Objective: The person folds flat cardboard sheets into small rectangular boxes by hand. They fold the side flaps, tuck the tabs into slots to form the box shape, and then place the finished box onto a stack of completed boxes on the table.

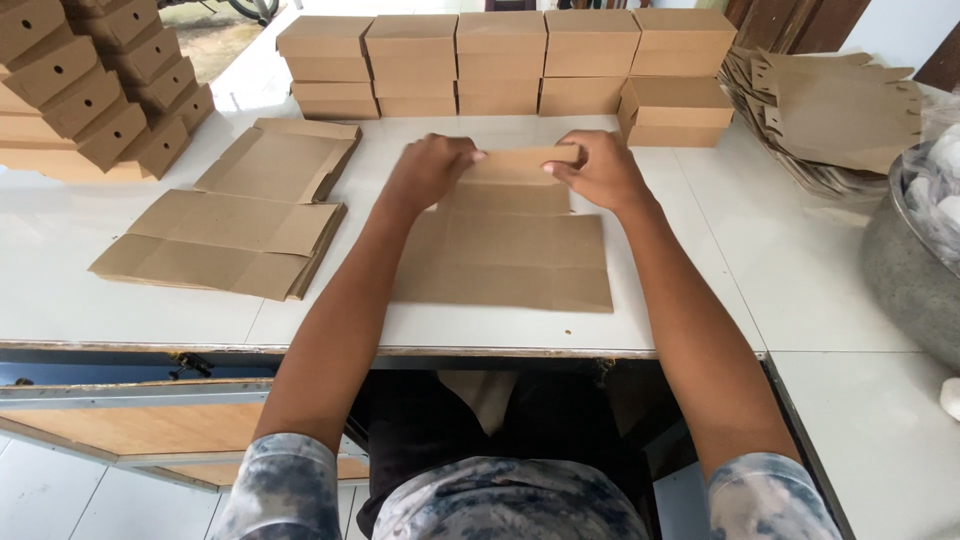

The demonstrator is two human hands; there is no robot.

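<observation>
A flat brown cardboard box blank (505,255) lies on the white table (700,250) in front of me. Its far flap is folded up at the top edge. My left hand (428,170) grips the left end of that flap, fingers curled over it. My right hand (597,168) pinches the right end of the same flap. Both forearms reach straight out from my patterned sleeves.
A stack of flat blanks (235,240) lies to the left, another (285,158) behind it. Finished brown boxes (500,60) line the back, more (90,85) stacked at far left. Folded cardboard pieces (830,110) pile at right beside a grey metal basin (915,270).
</observation>
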